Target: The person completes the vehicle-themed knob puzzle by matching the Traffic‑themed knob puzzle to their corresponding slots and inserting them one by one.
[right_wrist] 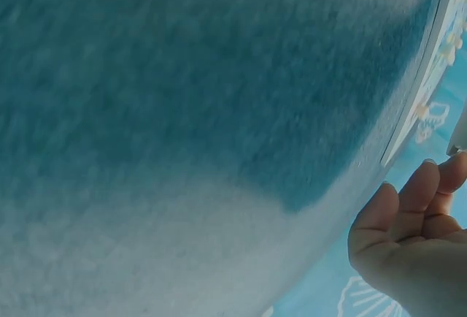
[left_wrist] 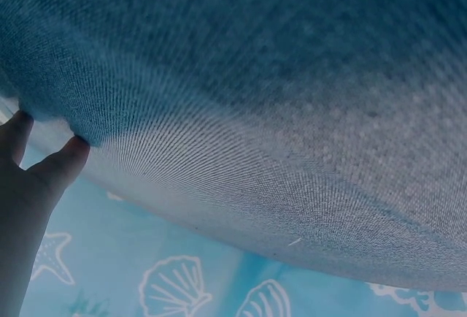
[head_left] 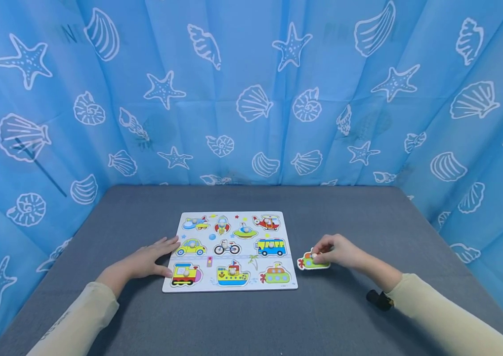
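A white wooden knob puzzle board (head_left: 256, 287) lies on the grey table, with several vehicle pictures on it. My left hand (head_left: 153, 257) rests at its left edge, fingers spread and thumb near the train piece (head_left: 186, 274). To the right of the board, my right hand (head_left: 338, 252) pinches a green submarine puzzle piece (head_left: 307, 263) with a red propeller. A matching submarine picture (head_left: 275, 274), with no knob visible, fills the board's lower right corner. In the right wrist view, only a pale edge of the held piece (right_wrist: 459, 136) shows beyond the fingertips.
Knobbed pieces such as a bus (head_left: 271, 247), a boat (head_left: 232, 275) and a bicycle (head_left: 227, 247) sit in the board. A black object (head_left: 379, 300) is at the right wrist. Blue curtains (head_left: 251, 138) with shell prints surround the table (head_left: 251, 326).
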`<state>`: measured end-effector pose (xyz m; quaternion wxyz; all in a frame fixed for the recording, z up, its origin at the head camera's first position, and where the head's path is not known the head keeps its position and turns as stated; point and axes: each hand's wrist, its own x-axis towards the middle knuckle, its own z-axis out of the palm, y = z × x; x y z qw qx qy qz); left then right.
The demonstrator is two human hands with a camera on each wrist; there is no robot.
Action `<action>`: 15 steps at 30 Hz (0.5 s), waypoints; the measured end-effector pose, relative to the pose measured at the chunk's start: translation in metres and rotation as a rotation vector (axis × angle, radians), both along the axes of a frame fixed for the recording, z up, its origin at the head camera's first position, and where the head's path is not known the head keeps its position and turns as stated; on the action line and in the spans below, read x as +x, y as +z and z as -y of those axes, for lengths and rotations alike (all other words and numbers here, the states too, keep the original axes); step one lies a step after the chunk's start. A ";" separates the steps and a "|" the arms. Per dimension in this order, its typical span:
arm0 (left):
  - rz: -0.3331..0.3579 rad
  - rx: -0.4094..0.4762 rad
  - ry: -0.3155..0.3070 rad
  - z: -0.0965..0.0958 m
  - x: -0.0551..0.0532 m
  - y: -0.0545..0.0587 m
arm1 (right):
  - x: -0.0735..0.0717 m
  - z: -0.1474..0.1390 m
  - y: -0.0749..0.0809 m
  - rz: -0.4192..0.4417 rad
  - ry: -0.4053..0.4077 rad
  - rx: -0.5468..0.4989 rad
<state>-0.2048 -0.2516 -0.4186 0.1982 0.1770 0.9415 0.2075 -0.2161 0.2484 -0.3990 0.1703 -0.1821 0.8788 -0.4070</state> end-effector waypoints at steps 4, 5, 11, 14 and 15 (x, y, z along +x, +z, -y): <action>-0.001 0.003 0.001 0.000 0.000 0.000 | 0.001 0.005 -0.001 0.000 0.025 -0.007; 0.001 0.004 0.004 0.000 0.000 0.000 | 0.001 0.007 -0.001 0.006 0.023 -0.008; 0.004 0.005 0.005 0.000 0.000 -0.001 | 0.002 0.017 -0.003 0.021 0.030 -0.010; 0.005 0.003 0.005 0.000 0.000 -0.002 | 0.003 0.022 -0.003 0.027 0.034 -0.006; 0.005 0.003 0.005 0.000 0.000 -0.002 | 0.003 0.023 -0.003 0.028 0.037 -0.008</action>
